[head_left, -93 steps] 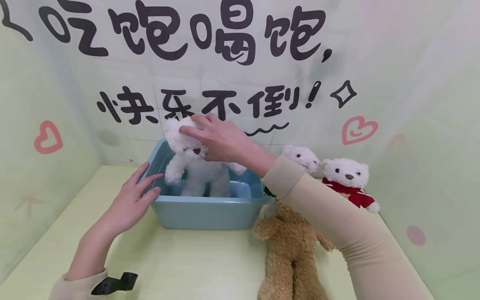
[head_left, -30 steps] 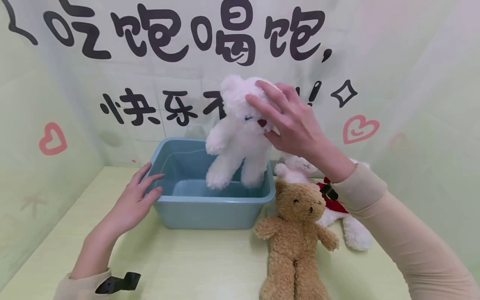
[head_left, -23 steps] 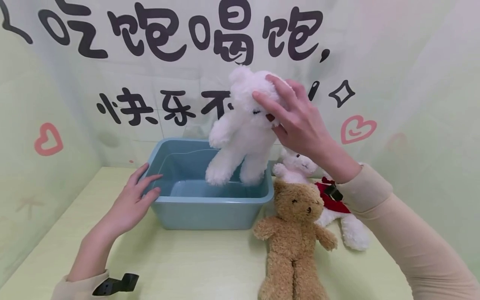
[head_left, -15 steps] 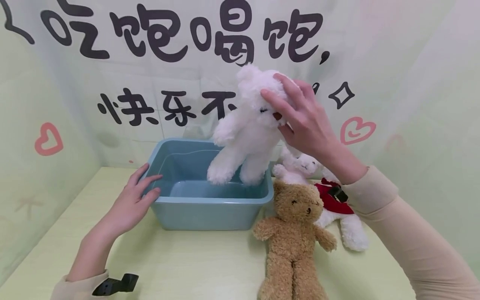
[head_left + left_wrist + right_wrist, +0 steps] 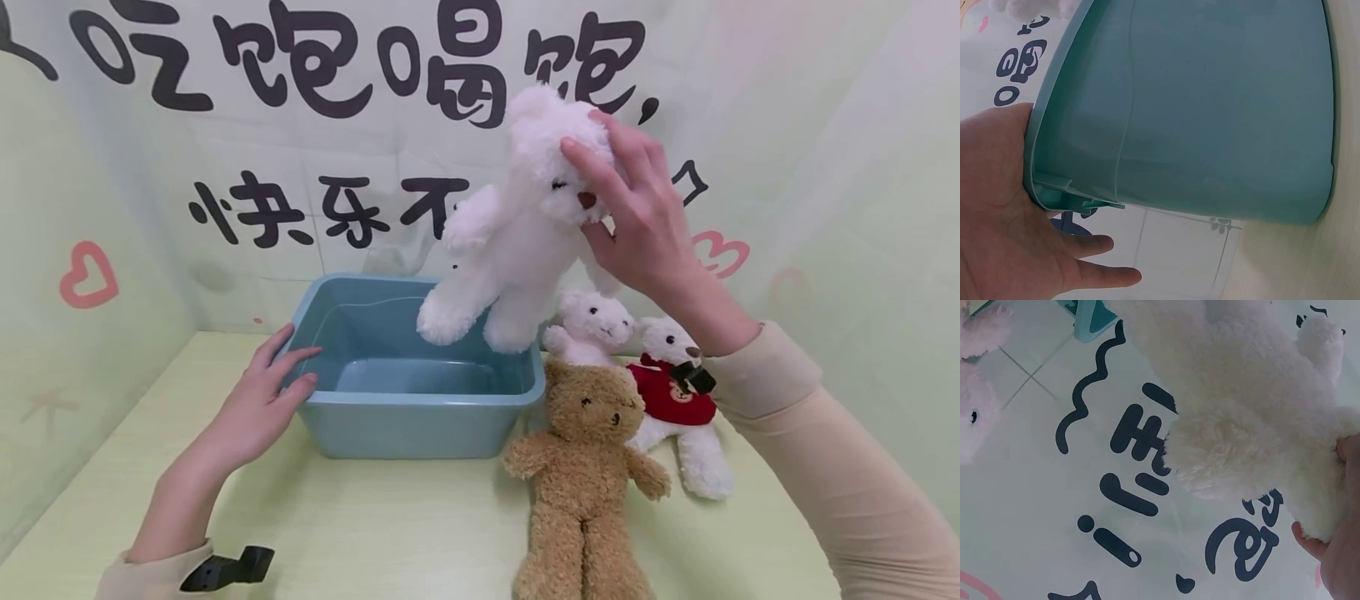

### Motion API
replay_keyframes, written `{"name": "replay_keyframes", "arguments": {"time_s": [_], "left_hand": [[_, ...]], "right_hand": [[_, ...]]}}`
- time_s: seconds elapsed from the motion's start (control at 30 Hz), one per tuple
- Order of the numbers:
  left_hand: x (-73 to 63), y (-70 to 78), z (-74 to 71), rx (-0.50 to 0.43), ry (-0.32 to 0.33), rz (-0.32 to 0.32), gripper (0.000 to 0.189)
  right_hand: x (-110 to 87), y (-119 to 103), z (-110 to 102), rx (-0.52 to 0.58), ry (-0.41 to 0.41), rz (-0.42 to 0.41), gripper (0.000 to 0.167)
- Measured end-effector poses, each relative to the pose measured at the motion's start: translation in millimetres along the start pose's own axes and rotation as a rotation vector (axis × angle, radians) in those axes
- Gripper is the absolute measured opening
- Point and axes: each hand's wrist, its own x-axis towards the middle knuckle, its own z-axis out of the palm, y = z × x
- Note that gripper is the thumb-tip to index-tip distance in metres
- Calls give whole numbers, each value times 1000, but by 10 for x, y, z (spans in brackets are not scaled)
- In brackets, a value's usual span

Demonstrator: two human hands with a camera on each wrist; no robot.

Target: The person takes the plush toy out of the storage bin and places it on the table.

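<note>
A white plush bear [image 5: 536, 233] hangs over the right part of a blue plastic basin [image 5: 412, 425], tilted, with its feet just above the far right rim. My right hand [image 5: 645, 212] grips the bear by the head, fingers spread over its face and crown. In the right wrist view the bear's fluffy body [image 5: 1241, 394] fills the upper middle, with the gripping fingers at the right edge. My left hand [image 5: 258, 400] rests on the basin's left rim with its fingers fairly straight. Two of those fingers [image 5: 1110, 275] stretch out past the basin wall in the left wrist view.
To the basin's right, a brown teddy bear [image 5: 588, 492] lies face up on the pale table [image 5: 405, 525]. Behind it are a small pinkish-white plush [image 5: 596, 325] and a white bear in a red sweater [image 5: 671, 400]. A printed cloth backdrop [image 5: 360, 150] encloses the table.
My right hand has lifted the white bear up and to the right, from standing inside the basin to hanging above it. The left hand stays on the rim.
</note>
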Motion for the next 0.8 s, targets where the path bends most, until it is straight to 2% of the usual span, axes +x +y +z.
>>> {"name": "replay_keyframes", "arguments": {"time_s": [0.27, 0.5, 0.8], "left_hand": [[4, 18, 0, -7, 0, -3, 46], [16, 38, 6, -11, -4, -14, 46], [21, 35, 14, -11, -2, -15, 46]], "right_hand": [[-33, 78, -71, -4, 53, 10, 47], [-35, 157, -206, -21, 81, 23, 50], [-112, 245, -411, -71, 63, 58, 54]]}}
